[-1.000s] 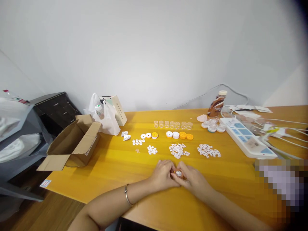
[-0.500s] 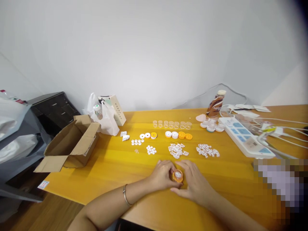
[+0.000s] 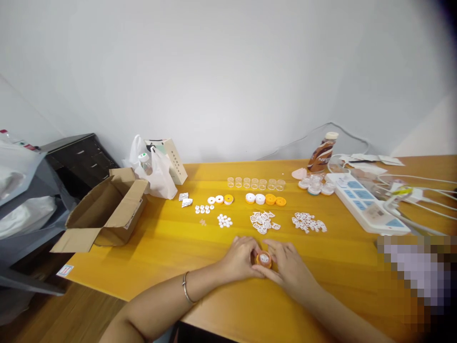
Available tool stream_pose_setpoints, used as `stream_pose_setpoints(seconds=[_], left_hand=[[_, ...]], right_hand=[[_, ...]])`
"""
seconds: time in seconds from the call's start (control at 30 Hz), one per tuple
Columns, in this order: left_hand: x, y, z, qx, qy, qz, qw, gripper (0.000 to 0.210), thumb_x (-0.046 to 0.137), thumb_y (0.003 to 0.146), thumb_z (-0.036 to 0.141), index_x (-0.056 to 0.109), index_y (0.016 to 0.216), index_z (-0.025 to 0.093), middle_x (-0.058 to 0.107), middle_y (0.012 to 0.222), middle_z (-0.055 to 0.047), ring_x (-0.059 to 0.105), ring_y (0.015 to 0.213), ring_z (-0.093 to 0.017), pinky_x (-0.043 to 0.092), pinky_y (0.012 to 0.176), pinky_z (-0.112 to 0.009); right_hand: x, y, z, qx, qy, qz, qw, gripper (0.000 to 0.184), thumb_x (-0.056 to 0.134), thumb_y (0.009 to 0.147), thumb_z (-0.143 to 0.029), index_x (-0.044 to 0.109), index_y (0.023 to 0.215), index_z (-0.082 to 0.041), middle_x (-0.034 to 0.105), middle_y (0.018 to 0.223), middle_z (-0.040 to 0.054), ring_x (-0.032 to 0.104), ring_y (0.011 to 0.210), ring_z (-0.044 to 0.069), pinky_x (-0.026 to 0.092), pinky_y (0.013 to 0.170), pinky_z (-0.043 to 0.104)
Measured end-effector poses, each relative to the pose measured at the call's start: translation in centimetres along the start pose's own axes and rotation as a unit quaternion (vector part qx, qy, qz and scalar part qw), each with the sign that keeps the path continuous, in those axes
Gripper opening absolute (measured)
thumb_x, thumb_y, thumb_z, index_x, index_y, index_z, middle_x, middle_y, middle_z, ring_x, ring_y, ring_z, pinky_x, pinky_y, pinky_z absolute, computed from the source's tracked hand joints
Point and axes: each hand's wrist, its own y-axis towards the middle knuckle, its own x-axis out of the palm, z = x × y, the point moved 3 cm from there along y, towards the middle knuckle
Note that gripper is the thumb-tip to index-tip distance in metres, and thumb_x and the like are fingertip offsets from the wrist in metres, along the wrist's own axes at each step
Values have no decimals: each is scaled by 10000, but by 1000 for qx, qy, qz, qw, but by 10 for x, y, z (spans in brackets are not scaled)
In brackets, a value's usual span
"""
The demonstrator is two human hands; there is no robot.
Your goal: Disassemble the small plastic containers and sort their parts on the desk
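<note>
Between my hands, just above the front part of the table, is a small round orange case (image 3: 264, 259) with a white centre facing up. My left hand (image 3: 242, 258), with a bracelet at its wrist, grips the case from the left. From the right, my right hand (image 3: 292, 267) closes around it, thumb at the near edge and fingers at the far side. Beyond my hands lie white openwork plastic pieces (image 3: 263, 222) in a loose heap and a second group of similar pieces (image 3: 307, 222). Small white round caps (image 3: 224, 221) lie to the left.
Clear cups (image 3: 254, 184) stand in a row behind white and orange rings (image 3: 270, 199). Foil packets (image 3: 186, 203), an open cardboard box (image 3: 123, 209) and a plastic bag (image 3: 162, 178) are at left. A power strip (image 3: 367, 209), cables and a drink bottle (image 3: 322, 153) stand at right.
My right hand has moved in from the right; its thumb and fingers have closed onto the orange case. My left hand keeps its hold.
</note>
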Motion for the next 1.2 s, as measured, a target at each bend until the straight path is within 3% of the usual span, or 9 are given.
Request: stream_pose_setpoints(seconds=[0.07, 0.23, 0.4, 0.57, 0.67, 0.77, 0.93, 1.1, 1.2], left_hand=[[0, 0, 0, -2, 5, -5, 1000, 334, 734, 606, 381, 525, 762, 172, 580, 764, 7, 528, 727, -146, 323, 685, -264], [-1, 0, 1, -24, 3, -23, 999, 392, 750, 575, 430, 523, 763, 171, 586, 779, 2, 527, 730, -152, 326, 684, -263], [-3, 0, 2, -21, 2, -24, 1000, 331, 735, 605, 366, 515, 763, 175, 578, 774, 10, 525, 737, -147, 314, 685, -258], [-1, 0, -1, -19, 2, -23, 1000, 409, 749, 581, 451, 518, 778, 177, 574, 789, 11, 520, 736, -142, 306, 685, -256], [-1, -1, -1, -11, 9, -25, 1000, 369, 742, 603, 408, 516, 781, 177, 576, 791, 13, 521, 742, -141, 303, 687, -254], [-1, 0, -1, -10, 21, -24, 999, 344, 739, 603, 373, 513, 772, 176, 573, 776, 18, 519, 727, -140, 296, 669, -254], [0, 0, -2, -16, 9, -24, 1000, 420, 745, 581, 465, 515, 777, 173, 587, 803, 3, 526, 745, -152, 307, 679, -264], [-1, 0, 0, -16, 14, -26, 999, 340, 736, 609, 384, 529, 780, 176, 591, 801, 3, 530, 748, -152, 319, 695, -270], [-1, 0, 0, -21, 8, -23, 999, 365, 744, 592, 403, 520, 765, 174, 591, 792, 2, 528, 739, -154, 323, 694, -274]], right_hand=[[0, 1, 0, -7, 3, -27, 1000, 259, 487, 794, -260, 490, 1043, -189, 650, 817, 68, 593, 741, 229, 412, 698, 365], [-4, 1, 0, -29, -6, 28, 999, 480, 564, 722, -357, 451, 1136, -143, 619, 988, 125, 570, 899, 279, 411, 762, 388], [1, -1, 2, -22, 22, 0, 1000, 231, 491, 784, -244, 466, 1005, -181, 619, 822, 52, 586, 756, 211, 419, 713, 347], [-2, -1, 4, -9, 21, 26, 999, 390, 595, 719, -350, 454, 1033, -168, 586, 944, 104, 560, 884, 261, 433, 738, 373], [0, 0, 9, 43, 23, -21, 999, 244, 624, 727, -378, 497, 842, -205, 568, 779, 37, 560, 729, 212, 435, 652, 332], [-1, 1, 6, 15, 48, -59, 997, 78, 550, 778, -252, 524, 841, -215, 570, 841, 41, 558, 796, 201, 435, 703, 331], [-3, -2, 6, 16, 45, -23, 999, 499, 617, 712, -347, 440, 1142, -166, 562, 1012, 116, 551, 903, 258, 442, 758, 382], [3, -5, 5, 21, 31, -41, 998, 182, 522, 796, -291, 481, 946, -196, 614, 812, 44, 578, 703, 197, 433, 678, 338], [2, -6, 3, -34, 27, 7, 999, 399, 535, 761, -278, 413, 1122, -159, 601, 985, 109, 581, 870, 243, 425, 744, 364]])
